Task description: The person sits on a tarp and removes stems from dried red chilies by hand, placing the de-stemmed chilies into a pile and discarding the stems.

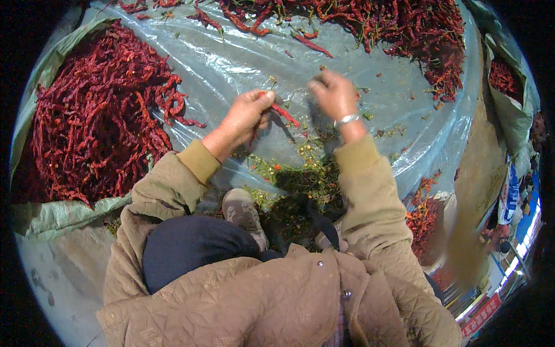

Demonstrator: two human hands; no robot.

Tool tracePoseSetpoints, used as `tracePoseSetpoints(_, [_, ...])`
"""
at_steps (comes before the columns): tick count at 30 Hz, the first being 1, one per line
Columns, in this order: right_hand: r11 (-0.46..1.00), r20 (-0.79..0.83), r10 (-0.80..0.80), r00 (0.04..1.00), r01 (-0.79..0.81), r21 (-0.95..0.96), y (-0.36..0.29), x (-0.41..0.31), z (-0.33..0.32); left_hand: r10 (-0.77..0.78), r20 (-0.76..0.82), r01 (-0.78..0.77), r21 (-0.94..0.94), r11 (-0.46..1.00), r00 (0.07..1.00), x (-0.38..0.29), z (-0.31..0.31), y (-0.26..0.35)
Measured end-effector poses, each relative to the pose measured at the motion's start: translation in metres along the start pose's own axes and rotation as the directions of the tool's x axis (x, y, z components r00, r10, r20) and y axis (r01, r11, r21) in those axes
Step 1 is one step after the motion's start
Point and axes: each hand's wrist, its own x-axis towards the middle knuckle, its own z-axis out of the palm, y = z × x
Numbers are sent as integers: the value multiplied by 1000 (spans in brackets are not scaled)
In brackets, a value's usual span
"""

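Between the thumb and fingers of my left hand (249,110) is a dried red chili pepper (286,114), its lower end pointing down and right. A green stem shows just above my thumb. To the right, my right hand (334,92) hovers over the plastic sheet (217,60) with fingers curled, apart from the pepper. Motion blurs that hand, and whether its fingers hold anything is hidden. A bracelet circles the right wrist. Below both hands lies a litter of green stems and pale seeds (303,171), partly in shadow.
Dried red chilies (104,112) fill a wide-open woven sack (69,217) at left. A large chili heap (403,34) covers the sheet's far right. A single chili (311,45) lies nearby. Another bag of red pieces (422,230) stands beside my right arm. My shoe (243,212) borders the stems.
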Motion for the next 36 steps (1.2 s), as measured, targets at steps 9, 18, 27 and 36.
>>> tracePoseSetpoints(9, [947,-23,144,989,-131,293,21,7,-37,142,185,-127,-94,988,972,9,6,19])
tracePoseSetpoints(18, [-79,191,327,926,-175,981,-23,-50,-19,169,172,-226,400,888,971,-3,71,20])
tracePoseSetpoints(27, [49,597,103,796,-603,796,1,-104,-53,175,812,-823,510,252,557,-24,78,-3])
tracePoseSetpoints(36, [838,697,507,507,-101,-536,174,-230,-249,35,862,-806,456,378,505,-42,90,-29])
